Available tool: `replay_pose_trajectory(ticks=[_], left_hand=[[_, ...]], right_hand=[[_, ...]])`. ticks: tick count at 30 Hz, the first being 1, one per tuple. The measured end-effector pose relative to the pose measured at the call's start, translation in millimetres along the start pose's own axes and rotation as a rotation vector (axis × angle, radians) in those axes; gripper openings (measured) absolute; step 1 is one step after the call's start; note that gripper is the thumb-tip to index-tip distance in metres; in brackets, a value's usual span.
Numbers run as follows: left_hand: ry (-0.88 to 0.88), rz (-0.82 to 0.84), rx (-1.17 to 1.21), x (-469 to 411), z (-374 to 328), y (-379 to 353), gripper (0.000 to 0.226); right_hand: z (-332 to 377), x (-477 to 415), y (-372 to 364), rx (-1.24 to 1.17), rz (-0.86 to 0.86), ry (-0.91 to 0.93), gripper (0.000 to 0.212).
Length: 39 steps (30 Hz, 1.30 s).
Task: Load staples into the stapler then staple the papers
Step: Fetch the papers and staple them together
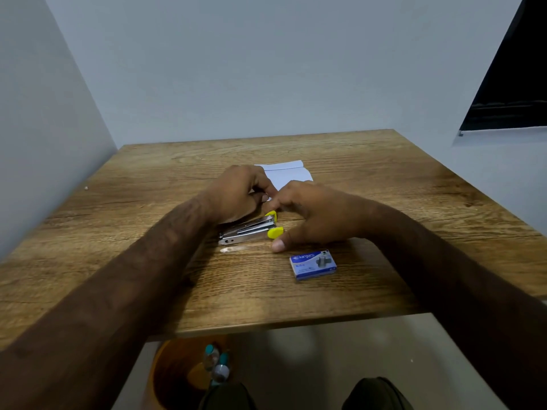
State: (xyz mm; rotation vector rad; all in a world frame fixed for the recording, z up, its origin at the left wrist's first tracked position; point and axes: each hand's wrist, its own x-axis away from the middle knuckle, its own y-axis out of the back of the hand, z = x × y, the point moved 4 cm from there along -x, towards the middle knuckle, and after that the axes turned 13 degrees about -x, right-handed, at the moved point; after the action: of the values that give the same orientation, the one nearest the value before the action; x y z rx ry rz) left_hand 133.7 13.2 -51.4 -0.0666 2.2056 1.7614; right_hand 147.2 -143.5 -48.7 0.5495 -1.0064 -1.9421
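A silver stapler [248, 230] with yellow plastic ends lies on its side on the wooden table [384, 179], its two arms spread slightly apart. My left hand [236, 193] hovers just behind it with the fingers curled together; what they pinch is hidden. My right hand [313, 216] is to the right of the stapler, its fingertips meeting those of my left hand and its thumb resting on the table. A blue staple box [313, 265] lies shut, front right of the stapler. White papers [288, 173] lie behind both hands, partly covered by them.
A pale thin streak [235, 249] shows on the table in front of the stapler. Grey walls close off the left and back sides. Under the table's front edge stands an orange bin [171, 377] with small bottles in it. My knees show at the bottom.
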Motion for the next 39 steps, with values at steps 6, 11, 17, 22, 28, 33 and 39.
replay_pose_trajectory(ticks=[6,11,17,22,28,33,39], left_hand=[[0.021,0.000,-0.014,0.0,-1.9,0.2,0.022],[0.029,-0.070,-0.027,-4.1,-4.5,-2.4,0.008],[0.008,-0.098,-0.128,-13.0,-13.1,-10.2,0.023],[-0.037,-0.074,-0.212,-14.9,-14.7,-11.4,0.025],[-0.038,-0.125,-0.324,-14.3,-21.7,-15.4,0.031],[-0.029,-0.200,-0.371,-11.7,-18.9,-14.1,0.031],[-0.081,-0.277,-0.531,-11.7,-23.0,-13.0,0.035]], right_hand=[[-22.1,6.1,8.4,-0.462,-0.138,-0.042,0.036],[-31.0,9.1,22.2,-1.129,-0.282,0.008,0.033],[-47.2,14.1,45.8,-1.338,-0.559,-0.009,0.018],[-61.4,18.2,50.9,-1.193,-0.663,-0.146,0.016],[-62.0,15.4,44.5,-1.185,-0.564,-0.239,0.030],[-62.3,11.8,36.3,-0.851,-0.558,-0.222,0.043],[-67.1,4.9,42.0,-0.127,-0.565,-0.248,0.050]])
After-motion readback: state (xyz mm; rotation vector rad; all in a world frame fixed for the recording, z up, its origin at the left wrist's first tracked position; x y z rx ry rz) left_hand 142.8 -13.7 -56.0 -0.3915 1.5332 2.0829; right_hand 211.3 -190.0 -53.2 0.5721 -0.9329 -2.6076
